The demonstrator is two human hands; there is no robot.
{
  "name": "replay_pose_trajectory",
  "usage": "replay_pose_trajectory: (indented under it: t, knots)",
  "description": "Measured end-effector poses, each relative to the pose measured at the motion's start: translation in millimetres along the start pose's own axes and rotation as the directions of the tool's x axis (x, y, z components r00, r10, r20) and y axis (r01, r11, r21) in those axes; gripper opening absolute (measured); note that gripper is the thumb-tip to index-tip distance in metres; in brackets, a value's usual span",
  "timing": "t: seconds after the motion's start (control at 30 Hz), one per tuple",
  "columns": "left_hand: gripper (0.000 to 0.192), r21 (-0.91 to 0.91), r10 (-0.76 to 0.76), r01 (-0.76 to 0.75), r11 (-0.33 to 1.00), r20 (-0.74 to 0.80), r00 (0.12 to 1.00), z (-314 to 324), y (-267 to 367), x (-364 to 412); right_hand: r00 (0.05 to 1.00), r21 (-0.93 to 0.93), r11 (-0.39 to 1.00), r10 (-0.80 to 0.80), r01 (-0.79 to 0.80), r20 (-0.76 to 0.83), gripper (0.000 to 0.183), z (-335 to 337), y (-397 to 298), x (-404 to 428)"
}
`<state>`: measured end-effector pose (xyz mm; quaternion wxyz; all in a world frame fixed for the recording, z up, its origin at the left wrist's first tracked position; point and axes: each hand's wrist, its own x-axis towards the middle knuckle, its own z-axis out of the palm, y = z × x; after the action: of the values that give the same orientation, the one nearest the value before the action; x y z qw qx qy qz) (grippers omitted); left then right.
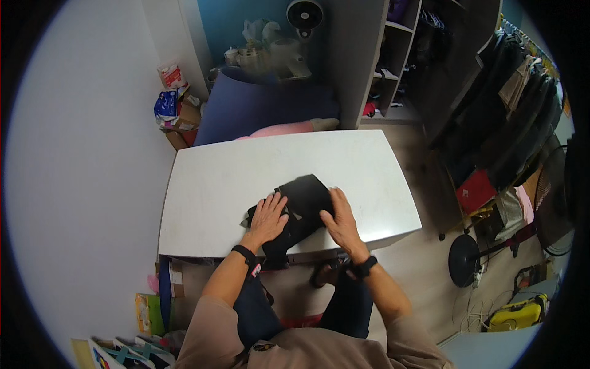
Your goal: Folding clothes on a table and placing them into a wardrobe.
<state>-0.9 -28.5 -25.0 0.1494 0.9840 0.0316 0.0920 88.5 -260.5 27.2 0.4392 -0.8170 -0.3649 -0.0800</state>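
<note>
A black fabric item (306,196), perhaps a bag or a folded garment, lies on the white table (207,184) near its front edge, and part of it hangs over that edge. My left hand (269,217) rests flat on the item's left part, fingers slightly apart. At the item's right side is my right hand (340,221), its fingers extended and the thumb near the fabric. Neither hand grips the item visibly. Each wrist wears a black band.
Behind the table is a blue surface (267,104) with a pink item on it. Boxes and packets (182,113) stand at the back left. To the right are a rack of dark clothes (502,110), a pedestal fan's round base (463,260) and a yellow case (517,314).
</note>
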Motion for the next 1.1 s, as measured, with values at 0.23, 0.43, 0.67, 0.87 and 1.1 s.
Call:
replay_pose_trajectory:
  t: [0.23,0.43,0.67,0.87,1.1]
  knots:
    - [0.059,-0.068,-0.103,0.105,0.992,0.036,0.994,-0.2,25.6,-10.6,0.594,0.799,0.022,0.682,-0.601,0.427,0.079,30.3,7.4,-80.6]
    - [0.056,-0.185,-0.175,0.164,0.969,-0.044,0.984,1.4,50.5,-24.2,0.633,0.839,-0.017,0.648,-0.544,0.424,0.047,39.6,16.1,-57.7]
    - [0.064,-0.488,-0.172,0.236,0.841,0.172,0.97,-34.6,59.2,-32.7,0.606,0.753,0.04,0.621,-0.657,0.496,0.072,31.7,-15.2,-37.4]
    - [0.071,-0.701,-0.268,0.457,0.547,0.371,0.889,-48.3,58.8,-32.2,0.464,0.764,-0.197,0.694,-0.614,0.551,0.075,38.0,-20.3,-21.4]
    - [0.053,-0.271,-0.122,0.037,-0.962,0.548,0.828,-56.5,70.7,-37.5,0.842,0.162,0.917,0.252,-0.366,0.478,0.072,-39.5,-88.7,63.3]
